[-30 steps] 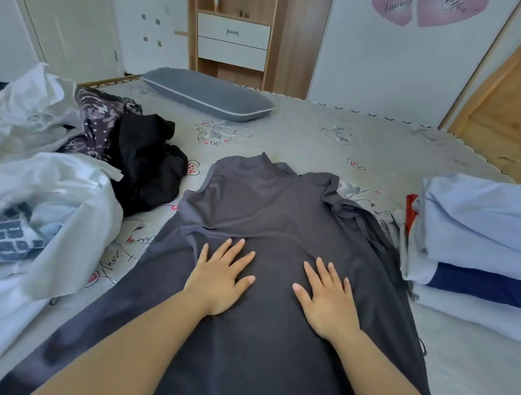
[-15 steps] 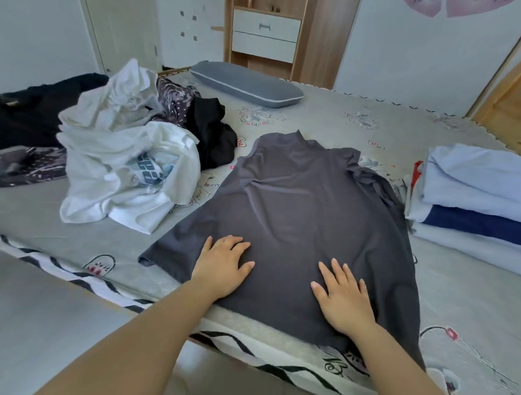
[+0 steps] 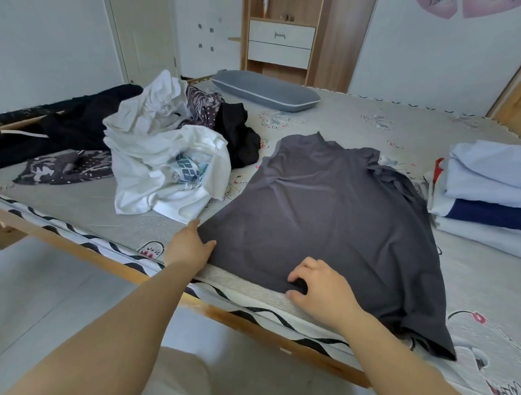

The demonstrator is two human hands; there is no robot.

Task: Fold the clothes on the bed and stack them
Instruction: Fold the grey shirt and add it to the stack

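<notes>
**Inspector A:** Item under work: a dark grey, smooth-fabric short-sleeved top [image 3: 326,217], spread flat on the pale grey printed mattress cover of the bed [image 3: 344,120]. Collar points to 12 o'clock; hem lies along the near edge of the bed.

**Inspector B:** Hands?

**Inspector A:** Left hand [image 3: 189,246] sits at the hem's corner, at 9 o'clock of the top. The thumb lies on top of the cloth and the fingers go out of sight beneath the edge, so it grips that corner. Right hand [image 3: 321,288] is at 6 o'clock on the hem, fingers curled, with a small fold of grey fabric pinched between thumb and fingertips.

**Inspector B:** Other garments?

**Inspector A:** At 10 o'clock of the top, a heap of unfolded clothes: a crumpled white T-shirt with a blue-grey print [image 3: 168,170], touching the top's left edge; behind it a black garment [image 3: 237,137] and a dark patterned piece [image 3: 202,106]. More dark cloth [image 3: 63,131] lies further out at 9 o'clock.

**Inspector B:** Anything folded?

**Inspector A:** At 3 o'clock, a stack of folded light blue, navy and white clothes [image 3: 489,196], just beside the top's right sleeve.

**Inspector B:** Remainder?

**Inspector A:** A flat grey pillow with white piping [image 3: 266,91] at 12 o'clock, well apart from the top.
</notes>
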